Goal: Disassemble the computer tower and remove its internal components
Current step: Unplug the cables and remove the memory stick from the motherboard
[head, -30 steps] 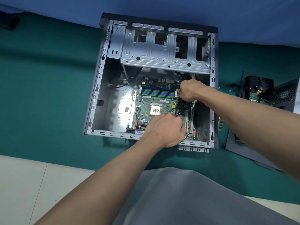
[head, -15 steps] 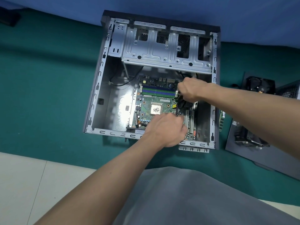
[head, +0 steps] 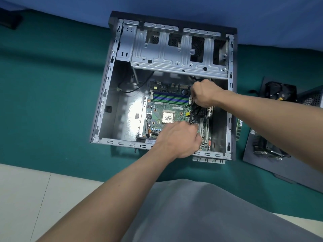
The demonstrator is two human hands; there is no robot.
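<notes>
Hands at work inside a computer tower (head: 104, 91) lying open-side up on a green-covered desk (head: 43, 102). Little has shifted in the past second. The right hand (head: 205, 95) stays at the motherboard's (head: 167, 110) right edge, fingers clamped round a bundle of black cables (head: 195, 113). The left hand (head: 180, 138) remains curled over the board's near right corner, where its fingers appear to pinch the bundle's lower end; the tips are hidden. That stillness suggests the cables are not yet free, so the board cannot come out.

The tower's long axis runs away from the person, tilted slightly. Its drive cage (head: 174, 56) and black front point toward the blue wall, its rear toward the person. Removed parts (head: 272, 151) lie well apart, to the right.
</notes>
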